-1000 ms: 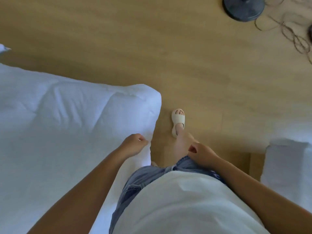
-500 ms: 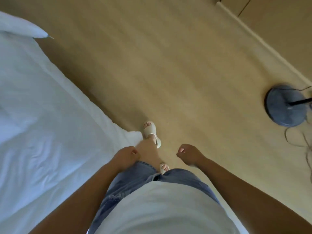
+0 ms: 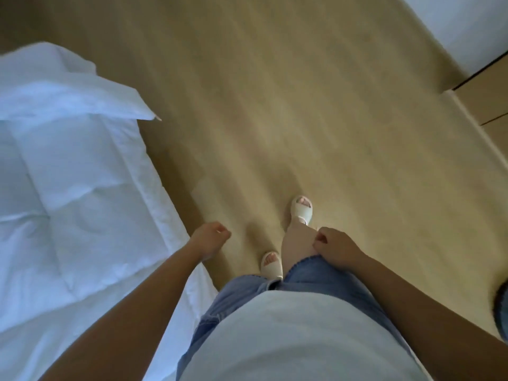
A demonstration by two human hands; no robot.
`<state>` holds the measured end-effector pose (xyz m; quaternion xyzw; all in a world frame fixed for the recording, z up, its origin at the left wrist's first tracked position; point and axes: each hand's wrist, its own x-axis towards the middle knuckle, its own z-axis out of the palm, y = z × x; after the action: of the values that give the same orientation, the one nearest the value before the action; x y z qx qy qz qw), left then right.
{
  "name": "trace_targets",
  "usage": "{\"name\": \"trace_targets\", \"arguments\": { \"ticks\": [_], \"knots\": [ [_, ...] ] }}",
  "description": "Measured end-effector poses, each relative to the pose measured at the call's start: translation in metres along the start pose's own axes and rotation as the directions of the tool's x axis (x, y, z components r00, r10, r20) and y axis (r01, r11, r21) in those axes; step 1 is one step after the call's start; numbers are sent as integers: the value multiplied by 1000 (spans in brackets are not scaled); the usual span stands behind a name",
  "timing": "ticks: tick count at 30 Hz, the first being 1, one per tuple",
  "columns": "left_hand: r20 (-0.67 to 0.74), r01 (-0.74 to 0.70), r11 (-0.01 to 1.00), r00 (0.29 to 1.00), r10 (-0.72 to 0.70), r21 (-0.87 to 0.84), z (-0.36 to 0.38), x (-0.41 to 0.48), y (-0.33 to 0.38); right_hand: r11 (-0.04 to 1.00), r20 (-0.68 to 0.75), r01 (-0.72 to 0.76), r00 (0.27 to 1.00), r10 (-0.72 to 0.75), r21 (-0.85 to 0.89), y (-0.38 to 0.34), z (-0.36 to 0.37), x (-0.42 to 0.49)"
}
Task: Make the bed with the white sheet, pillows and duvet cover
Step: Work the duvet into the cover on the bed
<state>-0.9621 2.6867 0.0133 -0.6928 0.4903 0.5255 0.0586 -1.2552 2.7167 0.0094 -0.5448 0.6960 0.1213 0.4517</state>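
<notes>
Pale wooden plank floor (image 3: 302,105) alongside the bed (image 3: 176,232), bed at left.

Progress, judged: white quilted duvet (image 3: 82,188) spread to the edge; one white pillow in a flanged case (image 3: 68,92) placed at the far end. Sheet probably underneath, not clearly visible. Final straightening likely outstanding.

Count: one duvet, one pillow, two cream sandals (image 3: 301,210).

Left hand (image 3: 210,239) and right hand (image 3: 334,247): fingers loosely curled, holding nothing, clear of the bedding.

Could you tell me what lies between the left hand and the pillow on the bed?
In the head view, only white duvet separates the left hand from the pillow.
</notes>
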Motion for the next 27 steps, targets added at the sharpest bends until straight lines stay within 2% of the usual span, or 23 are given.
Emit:
{"name": "trace_targets", "arguments": {
  "ticks": [4,8,10,14,16,18,21,24,27],
  "knots": [
    [60,88,994,995,-85,-57,-40,49,17,981,98,66,994,-49,-184,-51,-53,82],
    [84,240,970,968,-236,-36,-95,105,27,985,120,116,988,-100,-129,-122,-138,181],
    [92,279,960,956,-278,0,-134,133,41,957,167,185,974,-150,-223,-166,-182,228],
    [-37,283,944,955,-293,-170,-231,193,81,869,310,308,931,-191,-387,-269,-244,304],
    [-127,214,966,964,-233,-144,-272,216,97,839,351,353,912,-211,-414,-320,-263,334],
    [-158,184,975,966,-203,-127,-302,238,106,823,367,377,903,-224,-424,-368,-275,366],
    [-142,208,967,963,-229,-147,-347,273,109,779,413,416,883,-223,-470,-440,-285,414],
    [-199,254,940,933,-301,-229,-430,314,81,698,486,471,851,-198,-540,-519,-290,463],
    [-153,323,938,928,-340,-125,-543,348,44,642,502,506,839,-210,-577,-608,-297,506]
  ]
}}
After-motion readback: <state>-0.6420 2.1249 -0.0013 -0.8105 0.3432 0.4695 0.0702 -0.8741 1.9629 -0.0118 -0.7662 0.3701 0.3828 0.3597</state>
